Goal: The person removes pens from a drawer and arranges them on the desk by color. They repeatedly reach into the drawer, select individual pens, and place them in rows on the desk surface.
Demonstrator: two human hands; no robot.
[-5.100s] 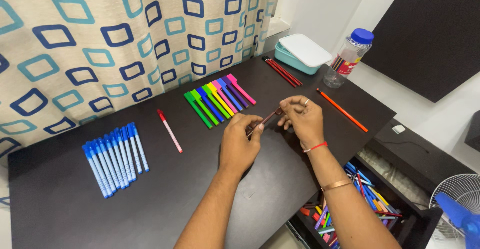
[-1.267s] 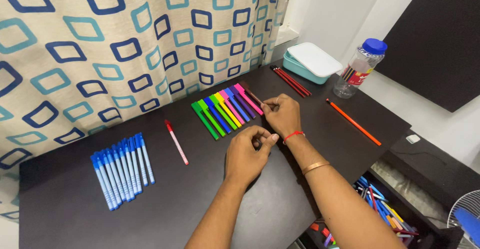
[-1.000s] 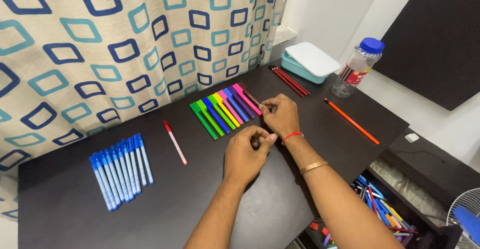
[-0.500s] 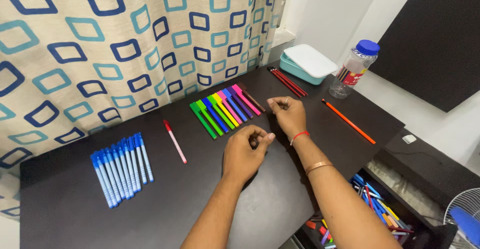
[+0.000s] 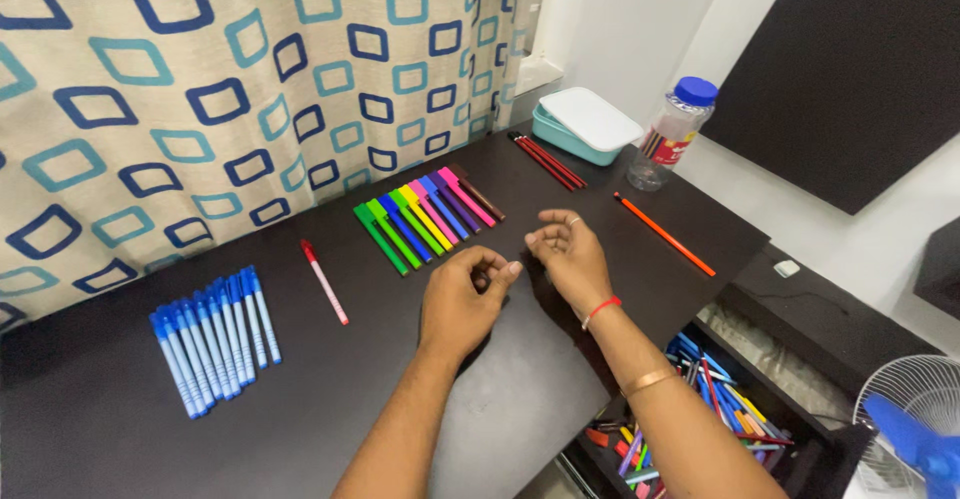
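My left hand (image 5: 458,297) rests on the dark table (image 5: 520,399) with its fingers curled shut and nothing visible in them. Just to its right, my right hand (image 5: 568,257) hovers with loosely bent fingers, holding nothing. Beyond both hands lies a row of coloured markers (image 5: 420,216), green to pink, with a brown marker (image 5: 478,194) at its right end. The right hand is a short way below that brown marker and apart from it.
Several blue pens (image 5: 212,337) lie in a row at the left, with a red-capped pen (image 5: 324,281) beside them. At the back right are dark red pencils (image 5: 546,161), a teal lidded box (image 5: 584,125), a clear bottle (image 5: 671,134) and an orange pencil (image 5: 664,234). A drawer (image 5: 700,399) holds more pens; a fan (image 5: 915,424) stands lower right.
My right hand laid the brown marker at the right end of the coloured row, let go and drew back toward me. My left hand stayed curled in place.
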